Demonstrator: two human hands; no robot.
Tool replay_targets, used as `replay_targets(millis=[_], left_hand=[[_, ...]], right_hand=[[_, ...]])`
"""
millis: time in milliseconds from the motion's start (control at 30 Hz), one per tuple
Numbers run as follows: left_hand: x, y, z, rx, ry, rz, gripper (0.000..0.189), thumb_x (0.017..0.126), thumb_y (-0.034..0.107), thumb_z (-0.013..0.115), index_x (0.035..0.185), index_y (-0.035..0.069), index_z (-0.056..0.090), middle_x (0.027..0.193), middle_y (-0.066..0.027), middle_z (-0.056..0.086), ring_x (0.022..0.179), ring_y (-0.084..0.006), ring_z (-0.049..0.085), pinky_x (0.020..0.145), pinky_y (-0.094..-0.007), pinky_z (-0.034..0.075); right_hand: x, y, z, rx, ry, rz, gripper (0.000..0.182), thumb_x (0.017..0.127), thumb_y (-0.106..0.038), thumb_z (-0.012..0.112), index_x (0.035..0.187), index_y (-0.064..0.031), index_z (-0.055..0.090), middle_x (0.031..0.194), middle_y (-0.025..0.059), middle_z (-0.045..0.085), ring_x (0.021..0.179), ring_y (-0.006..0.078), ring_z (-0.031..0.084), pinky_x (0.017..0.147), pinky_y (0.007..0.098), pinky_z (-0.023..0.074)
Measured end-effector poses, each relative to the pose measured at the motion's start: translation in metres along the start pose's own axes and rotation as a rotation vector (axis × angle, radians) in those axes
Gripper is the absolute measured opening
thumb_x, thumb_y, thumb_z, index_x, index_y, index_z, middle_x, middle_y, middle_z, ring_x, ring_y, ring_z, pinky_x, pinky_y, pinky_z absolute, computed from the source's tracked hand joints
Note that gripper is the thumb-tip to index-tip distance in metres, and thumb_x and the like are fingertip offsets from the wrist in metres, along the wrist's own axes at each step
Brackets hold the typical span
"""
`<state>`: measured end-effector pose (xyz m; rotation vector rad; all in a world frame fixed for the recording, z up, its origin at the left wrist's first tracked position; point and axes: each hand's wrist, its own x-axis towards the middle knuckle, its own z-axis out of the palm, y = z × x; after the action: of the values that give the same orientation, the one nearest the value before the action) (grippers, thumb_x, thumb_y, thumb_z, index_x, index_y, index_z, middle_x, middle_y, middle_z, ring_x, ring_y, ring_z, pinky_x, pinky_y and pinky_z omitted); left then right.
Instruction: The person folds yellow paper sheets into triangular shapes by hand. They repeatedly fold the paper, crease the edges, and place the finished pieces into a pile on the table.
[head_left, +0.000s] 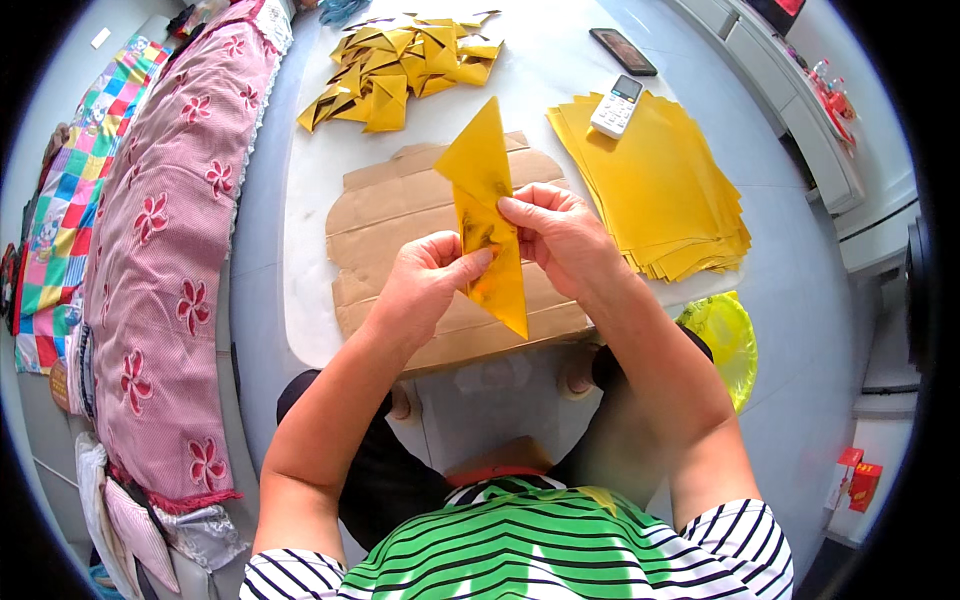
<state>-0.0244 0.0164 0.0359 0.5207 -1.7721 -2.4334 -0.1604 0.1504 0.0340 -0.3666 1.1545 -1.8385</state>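
Between my hands is a sheet of shiny gold paper, folded into a slanted strip with a pointed corner at top and bottom. My left hand pinches its lower left edge, thumb on the face. On the right edge, a bit higher, my right hand grips it between thumb and fingers. The paper is raised above a flattened piece of brown cardboard on the white table. The fingers behind the paper are partly hidden.
Folded gold paper pieces lie heaped at the far left. A stack of flat gold sheets sits at the right, with a white remote control on it. Beyond is a smartphone. A yellow-green plastic bag hangs below the table's right edge.
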Motion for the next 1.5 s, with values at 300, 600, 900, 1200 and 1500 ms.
replay_targets(millis=[300, 600, 900, 1200, 1500], left_hand=[[-0.002, 0.002, -0.016, 0.008, -0.061, 0.01, 0.015, 0.089, 0.016, 0.07, 0.095, 0.002, 0.067, 0.09, -0.0054, 0.069, 0.083, -0.012, 0.062, 0.078, -0.0265, 0.049], [-0.005, 0.01, -0.026, 0.059, -0.127, 0.083, 0.019, 0.091, 0.013, 0.067, 0.105, 0.0, 0.064, 0.093, -0.0076, 0.068, 0.086, -0.0141, 0.065, 0.085, -0.0298, 0.052], [-0.01, 0.016, -0.03, 0.338, -0.147, 0.44, 0.042, 0.093, -0.002, 0.059, 0.134, 0.008, 0.055, 0.11, -0.008, 0.068, 0.1, -0.015, 0.065, 0.091, -0.0277, 0.052], [-0.012, 0.019, -0.032, 0.527, -0.228, 0.578, 0.018, 0.087, 0.001, 0.068, 0.105, 0.003, 0.072, 0.099, -0.008, 0.072, 0.093, -0.0172, 0.068, 0.084, -0.0253, 0.054], [-0.013, 0.027, -0.033, 0.536, -0.164, 0.739, 0.018, 0.086, -0.003, 0.067, 0.102, 0.003, 0.072, 0.095, -0.0078, 0.073, 0.087, -0.0152, 0.069, 0.078, -0.0236, 0.055]], right_hand=[[-0.007, -0.015, -0.001, -0.375, -0.044, 0.008, 0.02, 0.092, -0.024, 0.067, 0.091, -0.004, 0.068, 0.079, 0.003, 0.066, 0.068, 0.0079, 0.058, 0.065, 0.0219, 0.048], [-0.005, -0.015, 0.001, -0.45, 0.012, -0.145, 0.019, 0.094, -0.021, 0.065, 0.09, -0.0034, 0.068, 0.077, 0.004, 0.065, 0.065, 0.0087, 0.058, 0.061, 0.0216, 0.0491], [-0.002, -0.018, -0.003, -0.002, -0.099, 0.049, 0.019, 0.091, -0.022, 0.069, 0.09, -0.0023, 0.068, 0.078, 0.0044, 0.065, 0.066, 0.0103, 0.061, 0.062, 0.0227, 0.0528], [-0.003, -0.018, -0.003, 0.023, -0.182, 0.104, 0.015, 0.091, -0.018, 0.068, 0.089, -0.0039, 0.069, 0.081, 0.0054, 0.068, 0.07, 0.0128, 0.066, 0.065, 0.0256, 0.0563], [-0.007, -0.018, 0.0, 0.002, -0.219, -0.071, 0.026, 0.094, -0.021, 0.064, 0.113, -0.0032, 0.065, 0.085, 0.0043, 0.066, 0.069, 0.0087, 0.058, 0.061, 0.0212, 0.0488]])
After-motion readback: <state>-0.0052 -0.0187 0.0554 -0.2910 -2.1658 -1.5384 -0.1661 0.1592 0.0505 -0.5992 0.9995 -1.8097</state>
